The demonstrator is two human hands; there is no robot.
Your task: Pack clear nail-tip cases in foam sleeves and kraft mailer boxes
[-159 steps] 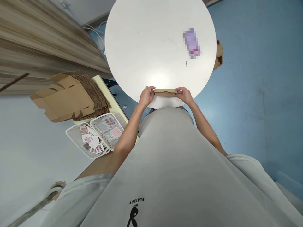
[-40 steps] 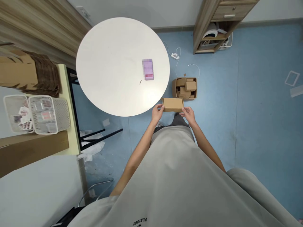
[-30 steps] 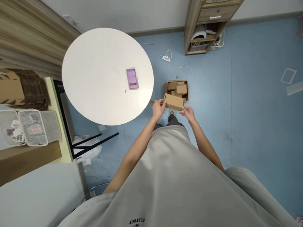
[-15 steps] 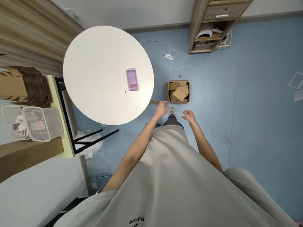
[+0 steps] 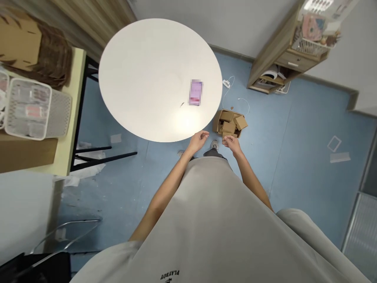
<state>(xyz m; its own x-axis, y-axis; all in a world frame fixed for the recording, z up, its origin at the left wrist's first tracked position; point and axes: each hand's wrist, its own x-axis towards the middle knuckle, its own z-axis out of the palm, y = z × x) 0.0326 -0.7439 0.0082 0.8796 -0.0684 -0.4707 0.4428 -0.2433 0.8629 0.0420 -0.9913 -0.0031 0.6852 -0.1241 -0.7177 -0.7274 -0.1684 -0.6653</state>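
My left hand (image 5: pixel 199 142) is held in front of me by the near right edge of the white round table (image 5: pixel 141 78). Its fingers are loosely curved and apart from the thumb, with nothing seen in them. My right hand (image 5: pixel 233 145) hangs to the right of it, half open. Its fingertips overlap, in view, the near edge of a brown cardboard carton (image 5: pixel 216 122) on the floor; I see no grip on it. Several small cardboard boxes (image 5: pixel 229 127) lie jumbled inside. My shoe (image 5: pixel 215 144) is close to the carton's near side.
A blurred purple item (image 5: pixel 195 92) lies on the table. Left stands a shelf table with white baskets (image 5: pixel 28 108) and stacked cardboard (image 5: pixel 26 43). A wooden cabinet (image 5: pixel 282 63) is at the back right. A white cable with an adapter (image 5: pixel 226 83) trails over the blue floor.
My view has turned, so the table appears further right. The carton looks skewed and the boxes in it lie differently. In view, my right hand is now closer to the carton.
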